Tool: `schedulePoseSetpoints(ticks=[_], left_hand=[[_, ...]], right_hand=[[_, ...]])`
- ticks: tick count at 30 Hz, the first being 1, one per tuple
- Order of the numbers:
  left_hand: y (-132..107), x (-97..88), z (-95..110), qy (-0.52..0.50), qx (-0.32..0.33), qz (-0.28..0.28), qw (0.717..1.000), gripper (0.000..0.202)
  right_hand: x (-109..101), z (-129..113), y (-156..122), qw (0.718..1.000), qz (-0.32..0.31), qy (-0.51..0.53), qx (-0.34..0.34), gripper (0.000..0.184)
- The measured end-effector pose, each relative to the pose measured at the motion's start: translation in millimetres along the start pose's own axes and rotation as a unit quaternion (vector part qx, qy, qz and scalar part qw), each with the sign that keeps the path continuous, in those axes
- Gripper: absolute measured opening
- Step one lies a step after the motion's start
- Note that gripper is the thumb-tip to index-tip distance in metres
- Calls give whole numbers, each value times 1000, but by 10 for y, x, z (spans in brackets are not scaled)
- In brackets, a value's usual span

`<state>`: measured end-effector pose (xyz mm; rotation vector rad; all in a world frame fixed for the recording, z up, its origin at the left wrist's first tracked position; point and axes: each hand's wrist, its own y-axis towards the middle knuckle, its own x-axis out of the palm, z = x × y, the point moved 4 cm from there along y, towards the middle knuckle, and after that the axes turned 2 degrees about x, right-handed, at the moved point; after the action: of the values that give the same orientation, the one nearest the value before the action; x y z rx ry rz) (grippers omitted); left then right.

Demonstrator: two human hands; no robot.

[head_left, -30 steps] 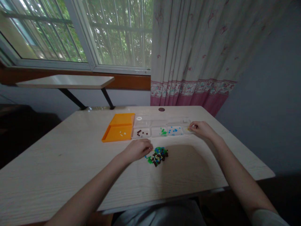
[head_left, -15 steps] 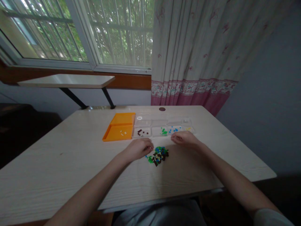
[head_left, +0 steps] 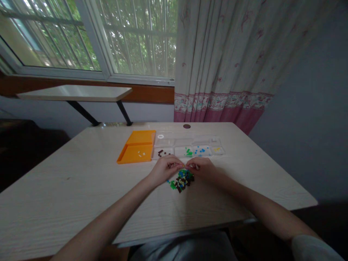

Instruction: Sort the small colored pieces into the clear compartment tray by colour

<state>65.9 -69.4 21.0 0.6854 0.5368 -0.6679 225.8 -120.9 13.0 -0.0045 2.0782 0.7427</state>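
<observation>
Just beyond a heap of small building bricks [head_left: 185,181] in brown, green, blue and pale yellow, my two hands meet at the fingertips. My left hand [head_left: 166,169] is closed in a pinch, with a tiny yellow brick [head_left: 183,166] showing at its fingertips. From the other side my right hand [head_left: 203,169] pinches at the same spot; its fingers partly hide what they hold. Behind them lies a clear compartment tray [head_left: 179,151]. Its front compartments hold brown bricks [head_left: 160,153], green bricks [head_left: 188,151], blue bricks [head_left: 200,149] and yellow bricks [head_left: 216,149].
An orange tray [head_left: 138,137] with a few pale bricks [head_left: 140,154] adjoins the clear tray on the left. A raised shelf [head_left: 78,93] on black legs stands at the table's back left. A curtain [head_left: 217,72] hangs behind the wooden table [head_left: 81,192].
My right hand has come left and nearer, away from the clear tray's front edge, to meet my left hand. My left hand has shifted slightly right and up. The yellow bricks' compartment is now uncovered.
</observation>
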Motion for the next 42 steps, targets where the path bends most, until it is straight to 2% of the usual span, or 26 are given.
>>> schedulePoseSetpoints(ticks=[8,23,30,33,36,42], left_hand=[[10,61,1,-36,-5,5,999,17],[3,44,14,-8,7,-5,1000,15],[8,29,15,5,-5,-3,1000,16],[10,16,-10,22,-18,-16,999,15],[0,44,-49,49,-25,-58,997,15],[-31,119,-58,97,2,-135,986,17]], right_hand=[[-5,-78,7,999,37,28,-7,16],[15,-95,-1,1000,9,22,-19,8],[-4,-89,1,999,16,33,-33,8],[-69,-63,15,997,50,24,-49,9],[-177,-27,29,991,115,-1,-66,11],[-368,11,39,973,215,-46,-71,8]])
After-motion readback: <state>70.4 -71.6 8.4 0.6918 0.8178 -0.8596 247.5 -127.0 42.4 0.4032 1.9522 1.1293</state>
